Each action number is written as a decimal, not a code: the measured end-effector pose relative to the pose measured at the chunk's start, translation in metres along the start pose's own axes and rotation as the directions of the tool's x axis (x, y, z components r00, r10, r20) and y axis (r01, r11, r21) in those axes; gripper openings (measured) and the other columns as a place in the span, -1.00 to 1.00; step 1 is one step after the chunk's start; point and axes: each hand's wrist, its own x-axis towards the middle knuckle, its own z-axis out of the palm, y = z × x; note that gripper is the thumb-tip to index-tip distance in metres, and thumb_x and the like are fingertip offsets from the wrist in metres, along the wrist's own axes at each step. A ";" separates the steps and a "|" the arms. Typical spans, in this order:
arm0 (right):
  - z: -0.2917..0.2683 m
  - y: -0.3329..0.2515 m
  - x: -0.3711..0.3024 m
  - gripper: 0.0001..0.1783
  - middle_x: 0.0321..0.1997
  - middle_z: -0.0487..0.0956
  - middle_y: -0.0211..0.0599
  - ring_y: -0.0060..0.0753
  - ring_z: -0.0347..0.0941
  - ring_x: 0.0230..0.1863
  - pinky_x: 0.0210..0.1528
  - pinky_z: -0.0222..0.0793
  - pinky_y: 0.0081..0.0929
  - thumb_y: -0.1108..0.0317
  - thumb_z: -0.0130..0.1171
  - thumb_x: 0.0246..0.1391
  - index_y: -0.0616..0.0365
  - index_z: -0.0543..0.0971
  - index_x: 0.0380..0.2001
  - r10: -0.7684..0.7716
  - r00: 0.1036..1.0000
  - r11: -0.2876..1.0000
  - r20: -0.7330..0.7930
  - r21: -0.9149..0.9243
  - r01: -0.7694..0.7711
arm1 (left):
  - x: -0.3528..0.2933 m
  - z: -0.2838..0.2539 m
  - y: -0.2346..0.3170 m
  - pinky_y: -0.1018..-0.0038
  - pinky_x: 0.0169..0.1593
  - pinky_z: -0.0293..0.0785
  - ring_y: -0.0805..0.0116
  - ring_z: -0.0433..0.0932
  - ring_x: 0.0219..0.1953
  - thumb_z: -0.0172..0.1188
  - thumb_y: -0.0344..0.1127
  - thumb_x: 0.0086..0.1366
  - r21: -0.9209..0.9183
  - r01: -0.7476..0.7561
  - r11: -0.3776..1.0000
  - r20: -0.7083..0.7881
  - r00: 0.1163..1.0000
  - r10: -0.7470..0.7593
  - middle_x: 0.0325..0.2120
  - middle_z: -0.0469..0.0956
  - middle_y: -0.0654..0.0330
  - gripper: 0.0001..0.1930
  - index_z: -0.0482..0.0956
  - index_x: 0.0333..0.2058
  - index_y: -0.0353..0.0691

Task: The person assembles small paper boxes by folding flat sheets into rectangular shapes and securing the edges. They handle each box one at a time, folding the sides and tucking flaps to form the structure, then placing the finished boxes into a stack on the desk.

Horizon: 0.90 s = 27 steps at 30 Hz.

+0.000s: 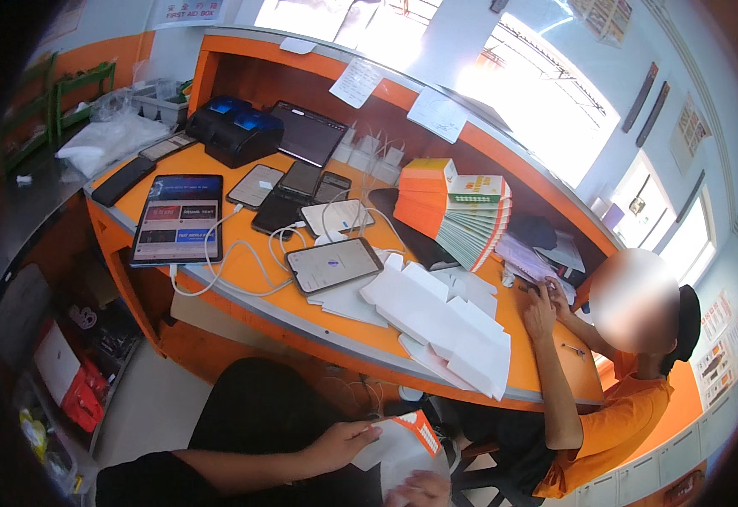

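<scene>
My left hand [339,446] is closed on the edge of a white and orange cardboard box [403,448] over my lap, thumb lying on top. My right hand [420,490] is against the lower part of the same box at the bottom edge of the picture; motion smears its fingers. The box looks partly folded, with an orange printed panel at its upper right. On the orange desk just beyond lie several white unfolded box blanks [449,325]. Behind them stands a fanned stack of orange, white and green boxes [453,211].
A tablet [177,221], several phones [333,264] and white charging cables crowd the desk. Black label printers [234,131] and a laptop [308,127] sit at the back. At the right, a person in an orange shirt [618,439] holds their hands over the desk near keys [574,351].
</scene>
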 end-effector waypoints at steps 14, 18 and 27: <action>0.017 0.013 0.018 -0.77 -0.23 0.50 0.00 0.10 0.40 -0.17 -0.12 0.30 -0.12 0.53 0.02 0.02 0.22 0.47 -0.19 -0.053 0.976 0.940 0.210 -0.319 0.120 | -0.013 0.018 -0.030 0.34 -0.10 0.51 0.40 0.53 -0.15 -0.10 -0.17 0.42 -0.525 0.004 0.851 -0.092 0.994 -0.061 -0.24 0.53 0.21 -0.73 0.41 -0.14 -0.27; 0.015 0.005 0.022 -0.73 -0.20 0.46 -0.11 0.02 0.33 -0.14 -0.07 0.18 -0.10 0.49 -0.03 -0.06 0.14 0.48 -0.22 0.008 0.982 0.819 0.190 -0.565 0.103 | -0.020 0.031 -0.039 0.26 0.04 0.51 0.29 0.52 -0.12 -0.11 -0.12 0.43 -0.615 0.051 0.786 -0.010 0.997 -0.072 -0.12 0.46 0.13 -0.66 0.33 -0.03 -0.28; -0.011 0.009 0.018 -0.68 -0.24 0.44 -0.15 -0.04 0.32 -0.17 -0.13 0.17 -0.19 0.44 0.24 -0.14 0.07 0.51 -0.22 0.040 0.984 0.884 0.176 -0.465 0.047 | 0.005 -0.006 0.005 0.09 0.25 0.12 0.00 0.14 0.24 0.34 -0.23 0.09 0.546 -0.536 0.644 0.029 0.780 0.625 0.18 0.15 -0.04 -0.48 0.41 0.01 -0.23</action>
